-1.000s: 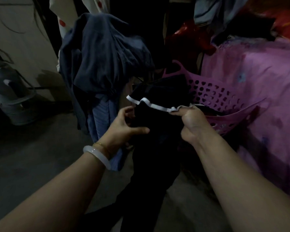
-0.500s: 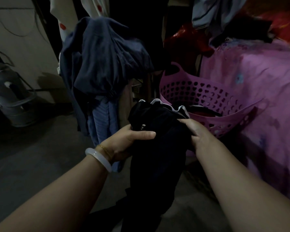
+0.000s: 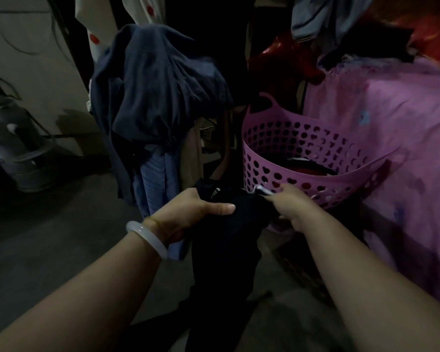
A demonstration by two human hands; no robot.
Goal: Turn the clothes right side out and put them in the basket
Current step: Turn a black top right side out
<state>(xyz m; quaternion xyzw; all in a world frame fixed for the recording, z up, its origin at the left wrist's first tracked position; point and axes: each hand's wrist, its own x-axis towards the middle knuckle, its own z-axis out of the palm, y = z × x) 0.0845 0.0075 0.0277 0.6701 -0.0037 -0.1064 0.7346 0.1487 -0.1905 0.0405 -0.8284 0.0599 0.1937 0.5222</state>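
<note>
A black garment [image 3: 226,250] with a white-trimmed edge hangs down toward the floor between my arms. My left hand [image 3: 188,214], with a pale bangle on the wrist, grips its upper left part, thumb across the cloth. My right hand [image 3: 287,207] pinches the white trim at the upper right. Just behind my right hand stands the pink basket [image 3: 277,138] with heart-shaped holes; dark and red clothes lie in its bottom.
A heap of dark blue clothes [image 3: 158,92] hangs over something upright at centre left. A pink-purple bedspread [image 3: 404,138] fills the right side. A grey metal canister [image 3: 15,138] stands at far left on the concrete floor [image 3: 48,250]. Red and blue cloth piles up behind.
Both hands have lowered the black garment from in front of the basket to below its rim. The basket's inside now shows.
</note>
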